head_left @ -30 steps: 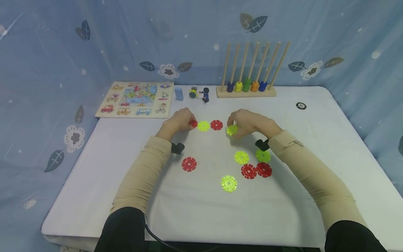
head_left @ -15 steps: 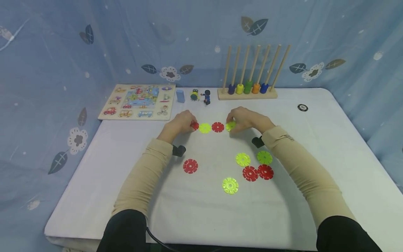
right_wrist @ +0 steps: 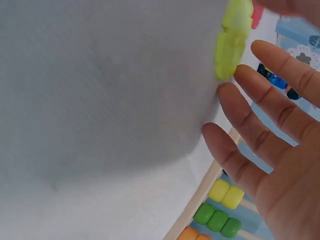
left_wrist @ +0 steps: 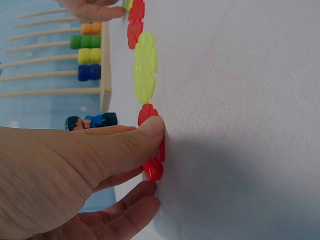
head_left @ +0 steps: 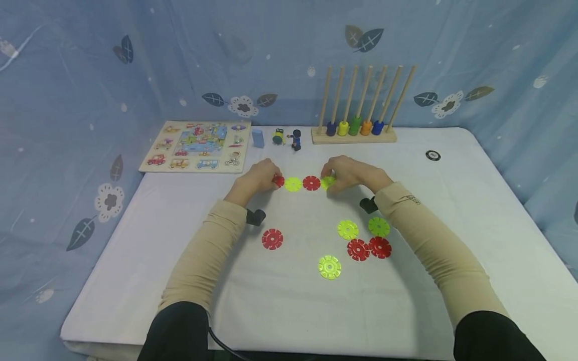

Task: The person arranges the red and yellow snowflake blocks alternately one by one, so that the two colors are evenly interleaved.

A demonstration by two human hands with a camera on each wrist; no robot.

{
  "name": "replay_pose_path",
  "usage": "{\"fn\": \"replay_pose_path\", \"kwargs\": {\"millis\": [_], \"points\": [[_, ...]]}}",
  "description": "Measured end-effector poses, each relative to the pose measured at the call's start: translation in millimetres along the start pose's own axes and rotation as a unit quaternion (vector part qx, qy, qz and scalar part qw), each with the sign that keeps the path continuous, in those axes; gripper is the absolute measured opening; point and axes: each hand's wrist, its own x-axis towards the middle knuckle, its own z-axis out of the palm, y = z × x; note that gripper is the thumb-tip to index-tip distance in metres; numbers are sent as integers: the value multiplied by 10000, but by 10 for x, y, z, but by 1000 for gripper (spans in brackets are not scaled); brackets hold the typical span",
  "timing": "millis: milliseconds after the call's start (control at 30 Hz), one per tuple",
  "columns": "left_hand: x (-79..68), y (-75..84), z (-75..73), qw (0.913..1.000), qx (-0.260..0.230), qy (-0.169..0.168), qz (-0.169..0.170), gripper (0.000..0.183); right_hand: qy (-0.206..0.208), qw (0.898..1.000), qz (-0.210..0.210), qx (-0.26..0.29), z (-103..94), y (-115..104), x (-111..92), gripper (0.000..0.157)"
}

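Observation:
A short row of notched plastic discs lies across the table's middle in the head view. My left hand (head_left: 258,179) pinches the red disc (left_wrist: 153,170) at the row's left end, thumb on its near side in the left wrist view. Beside it come a yellow-green disc (head_left: 293,184) and another red disc (head_left: 311,183). At the right end, my right hand (head_left: 349,173) holds a second yellow-green disc (right_wrist: 231,50) by its edge, right up against that red one. The right hand's other fingers (right_wrist: 250,125) are spread along the tabletop in its wrist view.
Nearer the person lie a single red disc (head_left: 272,239), a yellow-green disc (head_left: 329,267) and a loose cluster of discs (head_left: 358,249). Along the back are a puzzle board (head_left: 194,145), blue block (head_left: 258,138), two small figures (head_left: 295,140), peg abacus (head_left: 354,137) and black round piece (head_left: 432,155).
My right hand has moved a little left with its yellow-green disc, bringing it up to the red disc in the row. The left hand keeps its pinch and stays nearly still.

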Motion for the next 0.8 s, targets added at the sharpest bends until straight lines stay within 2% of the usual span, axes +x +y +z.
{"fn": "replay_pose_path", "kwargs": {"millis": [267,500,633,800], "points": [[17,-10,-5,10000,-14,-47,-26,42,85,9998,-134,-101,-141,-86,-81,42],[58,-52,-21,9999,98,-93,20,43,27,9946,-958,-398,-37,-363,-65,35],[77,-67,-18,9999,51,-60,72,43,-107,9847,-1542,-808,102,-639,-76,36],[85,-88,7,9998,65,-11,170,42,-151,9629,-2417,-1188,328,-1019,-114,41]]}}
